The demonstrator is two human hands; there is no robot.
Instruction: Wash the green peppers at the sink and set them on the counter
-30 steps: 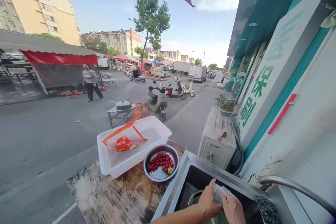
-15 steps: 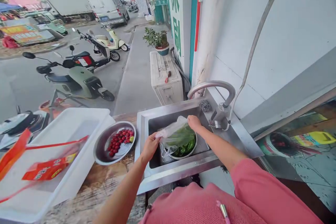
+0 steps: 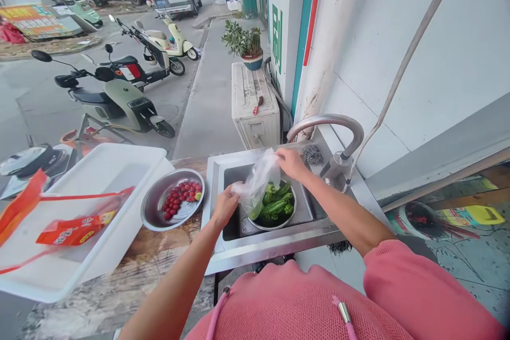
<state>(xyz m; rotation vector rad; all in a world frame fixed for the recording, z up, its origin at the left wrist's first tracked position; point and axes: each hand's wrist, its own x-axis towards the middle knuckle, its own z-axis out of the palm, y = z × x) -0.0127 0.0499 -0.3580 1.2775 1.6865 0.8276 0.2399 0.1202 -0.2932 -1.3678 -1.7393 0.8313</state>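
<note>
A thin clear plastic bag [image 3: 258, 183] is stretched between my two hands over the sink [image 3: 235, 170]. My left hand [image 3: 227, 203] pinches its left side, and my right hand [image 3: 291, 163] grips its upper right edge. Green peppers [image 3: 275, 206] lie heaped in a round metal bowl [image 3: 294, 212] inside the basin. The lower part of the bag covers the bowl's left side, with some green showing through it. Whether any pepper is still inside the bag I cannot tell.
Left of the sink stands a metal bowl [image 3: 149, 207] of red fruit [image 3: 179, 199]. Beyond it is a white plastic tub [image 3: 119, 162] holding an orange-red bag [image 3: 71, 231]. A curved faucet [image 3: 334, 119] and steel wool [image 3: 313, 154] sit at the sink's back right.
Peppers that showed through the bag now lie uncovered in the bowl. The bag hangs slacker and crumpled, and my right hand has shifted slightly up and left with it.
</note>
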